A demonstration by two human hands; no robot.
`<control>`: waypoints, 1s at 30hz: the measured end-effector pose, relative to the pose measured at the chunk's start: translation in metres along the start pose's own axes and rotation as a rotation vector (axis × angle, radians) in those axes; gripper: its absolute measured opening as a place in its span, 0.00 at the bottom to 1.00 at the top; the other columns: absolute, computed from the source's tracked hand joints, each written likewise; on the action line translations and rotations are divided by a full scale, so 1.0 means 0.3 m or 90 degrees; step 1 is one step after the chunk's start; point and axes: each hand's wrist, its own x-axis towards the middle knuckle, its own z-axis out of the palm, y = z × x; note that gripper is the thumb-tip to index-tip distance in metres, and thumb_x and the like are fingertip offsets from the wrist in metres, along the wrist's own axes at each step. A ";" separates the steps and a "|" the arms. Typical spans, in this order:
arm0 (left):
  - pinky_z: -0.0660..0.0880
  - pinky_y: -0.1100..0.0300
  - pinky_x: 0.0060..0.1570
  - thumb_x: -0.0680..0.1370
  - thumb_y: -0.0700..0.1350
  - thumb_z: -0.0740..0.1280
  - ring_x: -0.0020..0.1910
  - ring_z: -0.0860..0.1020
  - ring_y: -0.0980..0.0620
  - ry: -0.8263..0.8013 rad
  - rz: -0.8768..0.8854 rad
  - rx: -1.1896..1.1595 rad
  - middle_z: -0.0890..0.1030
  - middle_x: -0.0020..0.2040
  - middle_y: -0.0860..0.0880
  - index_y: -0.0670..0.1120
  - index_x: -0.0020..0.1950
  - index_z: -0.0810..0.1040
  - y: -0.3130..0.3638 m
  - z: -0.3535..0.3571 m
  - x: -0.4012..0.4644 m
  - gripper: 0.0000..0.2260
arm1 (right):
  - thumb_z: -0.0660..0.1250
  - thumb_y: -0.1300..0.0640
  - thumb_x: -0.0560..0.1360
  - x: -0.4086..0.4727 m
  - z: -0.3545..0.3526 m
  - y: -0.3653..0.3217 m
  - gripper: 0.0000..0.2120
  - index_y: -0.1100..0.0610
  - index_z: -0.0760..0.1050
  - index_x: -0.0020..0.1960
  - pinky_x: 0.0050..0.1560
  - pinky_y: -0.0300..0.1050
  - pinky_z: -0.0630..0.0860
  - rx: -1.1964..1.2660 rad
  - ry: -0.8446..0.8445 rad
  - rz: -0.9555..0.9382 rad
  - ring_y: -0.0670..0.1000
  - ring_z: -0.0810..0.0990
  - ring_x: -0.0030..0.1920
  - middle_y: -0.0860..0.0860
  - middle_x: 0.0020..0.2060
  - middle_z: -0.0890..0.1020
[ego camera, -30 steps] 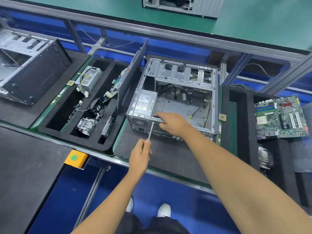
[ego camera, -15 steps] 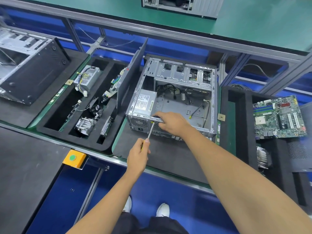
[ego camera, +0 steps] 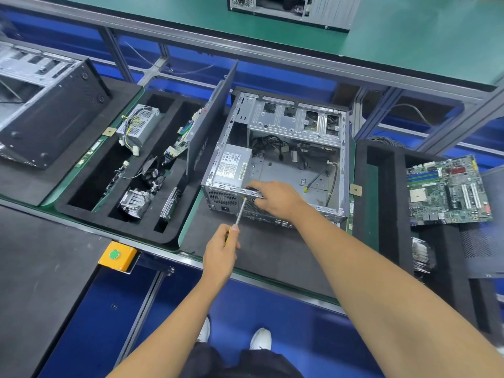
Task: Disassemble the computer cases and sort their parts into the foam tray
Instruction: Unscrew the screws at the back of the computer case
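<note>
Gripping a screwdriver (ego camera: pixel 240 211) in the left hand (ego camera: pixel 219 253), right hand (ego camera: pixel 276 199) holding the near rim of the open case (ego camera: pixel 275 156), centre belt; power supply (ego camera: pixel 231 167) probably heavy, rigid, best grasped by its sides.

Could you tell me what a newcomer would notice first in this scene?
Probably the open computer case at centre, where the left hand aims a screwdriver at its near edge and the right hand steadies the frame. Next, the green motherboard at far right.
</note>
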 end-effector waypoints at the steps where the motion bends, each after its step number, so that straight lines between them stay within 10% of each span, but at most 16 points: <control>1: 0.73 0.49 0.36 0.81 0.64 0.57 0.29 0.74 0.53 0.001 0.001 -0.001 0.78 0.34 0.53 0.49 0.46 0.75 0.001 0.000 -0.001 0.20 | 0.62 0.55 0.77 0.000 0.000 0.001 0.22 0.41 0.71 0.69 0.41 0.47 0.66 0.001 0.000 0.001 0.51 0.74 0.42 0.44 0.41 0.74; 17: 0.72 0.51 0.35 0.81 0.64 0.58 0.29 0.73 0.54 0.001 0.009 -0.008 0.79 0.35 0.54 0.50 0.46 0.76 0.007 -0.020 0.004 0.19 | 0.62 0.54 0.76 0.003 0.007 0.006 0.22 0.40 0.71 0.68 0.41 0.46 0.65 0.004 0.003 0.010 0.51 0.74 0.41 0.44 0.40 0.75; 30: 0.61 0.57 0.31 0.84 0.65 0.53 0.31 0.74 0.54 0.147 0.008 0.365 0.75 0.33 0.53 0.53 0.43 0.64 0.075 -0.021 -0.037 0.18 | 0.63 0.54 0.76 0.008 0.019 0.010 0.22 0.39 0.70 0.68 0.40 0.46 0.65 -0.001 0.012 0.007 0.51 0.74 0.41 0.42 0.40 0.74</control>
